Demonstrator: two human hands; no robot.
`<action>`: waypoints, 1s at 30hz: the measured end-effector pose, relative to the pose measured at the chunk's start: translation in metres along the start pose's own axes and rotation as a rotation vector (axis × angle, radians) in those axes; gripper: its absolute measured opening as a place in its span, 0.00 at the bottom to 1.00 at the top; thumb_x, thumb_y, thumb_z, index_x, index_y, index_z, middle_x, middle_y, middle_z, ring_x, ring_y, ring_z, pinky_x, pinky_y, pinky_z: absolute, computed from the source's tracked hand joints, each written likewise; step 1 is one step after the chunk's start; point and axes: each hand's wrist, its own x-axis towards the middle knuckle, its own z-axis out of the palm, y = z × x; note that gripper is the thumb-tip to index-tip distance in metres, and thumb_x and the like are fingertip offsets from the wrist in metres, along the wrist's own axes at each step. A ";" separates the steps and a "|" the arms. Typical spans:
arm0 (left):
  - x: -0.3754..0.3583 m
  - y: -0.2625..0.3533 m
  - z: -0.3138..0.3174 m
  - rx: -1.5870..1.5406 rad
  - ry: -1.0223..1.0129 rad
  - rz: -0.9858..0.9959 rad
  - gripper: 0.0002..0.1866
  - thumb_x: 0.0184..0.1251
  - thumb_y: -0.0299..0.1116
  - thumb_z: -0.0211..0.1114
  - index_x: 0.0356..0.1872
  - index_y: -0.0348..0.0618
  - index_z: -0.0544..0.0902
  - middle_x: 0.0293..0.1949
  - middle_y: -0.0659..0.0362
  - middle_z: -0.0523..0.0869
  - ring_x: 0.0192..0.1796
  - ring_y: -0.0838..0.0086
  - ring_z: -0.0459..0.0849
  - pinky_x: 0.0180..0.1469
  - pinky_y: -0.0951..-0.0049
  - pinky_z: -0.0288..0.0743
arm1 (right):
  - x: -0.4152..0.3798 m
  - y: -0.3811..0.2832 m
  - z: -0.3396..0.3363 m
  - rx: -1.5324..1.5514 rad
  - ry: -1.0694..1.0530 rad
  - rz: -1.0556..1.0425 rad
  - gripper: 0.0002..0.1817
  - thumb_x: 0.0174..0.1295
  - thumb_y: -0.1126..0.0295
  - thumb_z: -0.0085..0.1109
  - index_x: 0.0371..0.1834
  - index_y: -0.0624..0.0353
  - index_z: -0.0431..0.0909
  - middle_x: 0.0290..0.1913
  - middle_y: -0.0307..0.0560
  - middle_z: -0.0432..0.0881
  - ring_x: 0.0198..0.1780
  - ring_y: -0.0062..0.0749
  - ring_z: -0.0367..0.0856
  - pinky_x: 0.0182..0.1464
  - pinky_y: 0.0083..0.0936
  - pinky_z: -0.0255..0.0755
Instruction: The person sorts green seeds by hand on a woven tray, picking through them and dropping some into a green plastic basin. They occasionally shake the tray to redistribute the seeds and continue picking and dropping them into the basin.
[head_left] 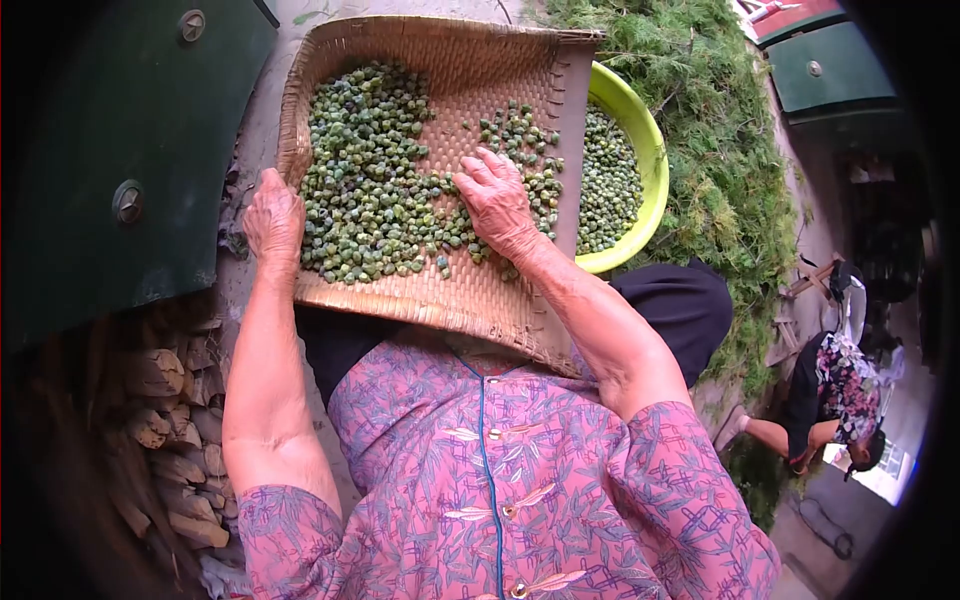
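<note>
A woven winnowing basket (pixel 440 45) rests tilted over my lap, its flat open edge to the right. Small round green pods (pixel 365 170), berry- or cone-like, lie heaped in its left half, with a thinner spread towards the right edge. My left hand (pixel 273 218) is closed round the basket's left rim. Among the pods, right of the middle, my right hand (pixel 495 200) touches them with bent fingers; its fingertips are partly hidden. A yellow-green basin (pixel 655 170) stands beneath the open edge, holding more of the same pods (pixel 608 180).
Cut green conifer branches (pixel 725 170) cover the ground at the right. Split firewood (pixel 180 430) is stacked at the lower left, below a dark green panel (pixel 110 120). Another person (pixel 845 390) in a flowered top is bent over at the far right.
</note>
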 end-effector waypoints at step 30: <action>-0.004 0.004 0.006 0.056 0.063 -0.002 0.07 0.64 0.31 0.51 0.37 0.39 0.70 0.34 0.44 0.84 0.39 0.50 0.84 0.41 0.51 0.76 | 0.016 0.083 -0.003 -0.033 0.144 0.204 0.10 0.45 0.67 0.62 0.34 0.49 0.78 0.37 0.40 0.74 0.47 0.40 0.71 0.52 0.39 0.62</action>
